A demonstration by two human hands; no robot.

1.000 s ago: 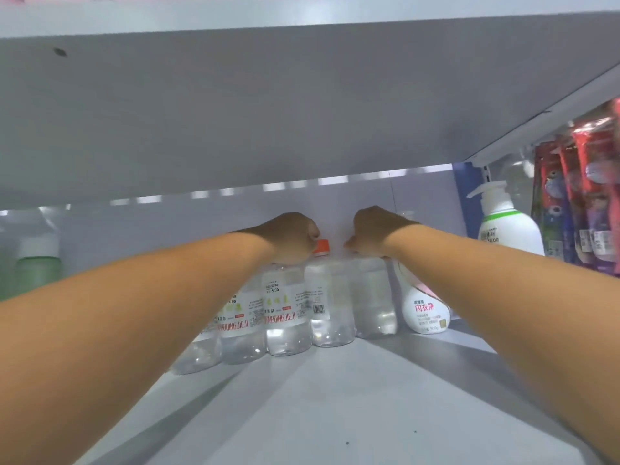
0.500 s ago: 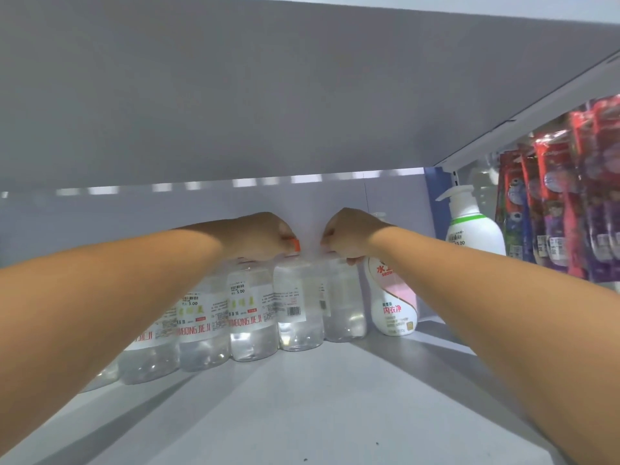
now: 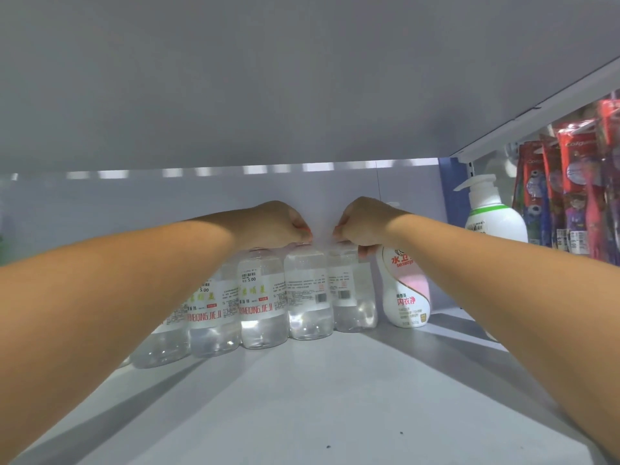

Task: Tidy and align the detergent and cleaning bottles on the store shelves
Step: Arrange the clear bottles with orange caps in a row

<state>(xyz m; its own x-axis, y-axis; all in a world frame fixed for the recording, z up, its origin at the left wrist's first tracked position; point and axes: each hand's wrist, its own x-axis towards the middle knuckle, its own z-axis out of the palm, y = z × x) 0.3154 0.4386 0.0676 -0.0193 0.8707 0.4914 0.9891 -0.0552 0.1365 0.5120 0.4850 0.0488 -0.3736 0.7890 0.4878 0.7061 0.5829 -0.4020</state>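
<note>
Clear plastic bottles (image 3: 263, 300) stand in a row at the back of a grey shelf (image 3: 302, 397), five showing, packed side by side and touching, the leftmost partly behind the left forearm. White labels with red lettering face forward on the left ones; the two at the right end show small print and barcodes instead.

Left hand (image 3: 278, 224) closed over the top of the fourth bottle (image 3: 308, 297), fingers curled tight around the cap (a sliver of red-orange shows at the fingertips). Right hand (image 3: 362, 223) closed likewise on the top of the fifth bottle (image 3: 350, 293), the last of the clear row. Both hands sit close together, knuckles toward each other with a small gap between.

Just right of the fifth bottle, a white bottle (image 3: 407, 290) with a pink panel, upright; its top is hidden behind the right wrist.

Further right, past a blue upright, a white pump bottle (image 3: 493, 216) with a green band. Beside it hang red toothbrush packs (image 3: 570, 196).

Underside of the shelf above (image 3: 302, 78) fills the upper view. Front of the grey shelf is bare, a few dark specks.
</note>
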